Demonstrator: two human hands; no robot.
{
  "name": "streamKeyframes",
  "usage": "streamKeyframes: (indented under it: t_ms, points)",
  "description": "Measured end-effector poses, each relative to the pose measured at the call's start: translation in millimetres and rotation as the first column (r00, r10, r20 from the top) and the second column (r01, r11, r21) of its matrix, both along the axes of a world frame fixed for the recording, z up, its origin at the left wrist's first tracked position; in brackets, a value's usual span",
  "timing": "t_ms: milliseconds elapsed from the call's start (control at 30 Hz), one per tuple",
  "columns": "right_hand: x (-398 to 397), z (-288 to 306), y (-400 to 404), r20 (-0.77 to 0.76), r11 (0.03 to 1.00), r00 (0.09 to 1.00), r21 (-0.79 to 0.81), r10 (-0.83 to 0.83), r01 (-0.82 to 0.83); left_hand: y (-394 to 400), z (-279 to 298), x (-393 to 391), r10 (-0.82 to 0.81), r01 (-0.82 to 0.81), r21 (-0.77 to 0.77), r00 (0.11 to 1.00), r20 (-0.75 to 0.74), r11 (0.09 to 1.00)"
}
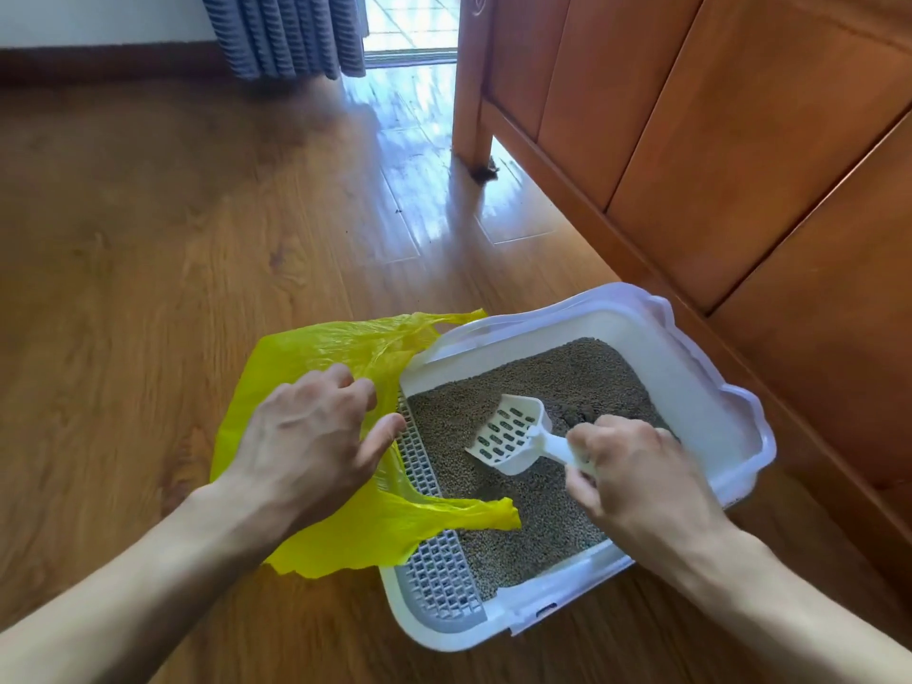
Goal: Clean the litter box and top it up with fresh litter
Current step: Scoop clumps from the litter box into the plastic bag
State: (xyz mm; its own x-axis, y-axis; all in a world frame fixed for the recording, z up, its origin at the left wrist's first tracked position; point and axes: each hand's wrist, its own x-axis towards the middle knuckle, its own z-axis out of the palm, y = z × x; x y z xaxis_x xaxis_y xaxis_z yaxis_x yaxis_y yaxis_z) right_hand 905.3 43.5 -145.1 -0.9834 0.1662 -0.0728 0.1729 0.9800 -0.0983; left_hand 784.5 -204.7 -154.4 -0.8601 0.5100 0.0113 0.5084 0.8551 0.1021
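A white litter box [691,382] sits on the wooden floor, filled with grey-brown litter [557,377]. A grated step [439,570] runs along its left side. My right hand [636,471] grips the handle of a white slotted scoop [508,431], whose blade lies over the litter and looks empty. A dark clump [577,414] shows just beyond the scoop. A yellow plastic bag [306,357] lies on the floor at the box's left edge, one strip draped over the grate. My left hand [311,431] is on the bag, fingers curled into its plastic.
A wooden cabinet [715,140] stands close behind and right of the box, its leg [474,130] on the floor with a dark tuft at the foot. A grey curtain [286,32] hangs at the back by a bright doorway. Wooden floor [148,239] stretches to the left.
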Motion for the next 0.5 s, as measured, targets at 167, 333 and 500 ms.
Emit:
streamKeyframes:
  t_ms: [167, 333, 500]
  points:
    - [-11.4, -11.3, -15.4, -0.016, 1.000, 1.000, -0.015, 0.005, -0.005, -3.1, -1.2, 0.8, 0.021, -0.020, -0.005, 1.000, 0.020, 1.000]
    - [-22.2, -27.8, -22.8, 0.021, 0.999, 1.000, -0.036, -0.002, 0.003, -3.6, -3.4, 0.7, 0.026, -0.025, -0.021, 0.999, 0.035, 0.999]
    - [-12.8, -35.9, -8.2, -0.001, 0.996, 1.000, -0.089, -0.016, 0.016, -6.8, -4.3, 0.2, 0.035, -0.036, 0.022, 0.999, 0.040, 0.999]
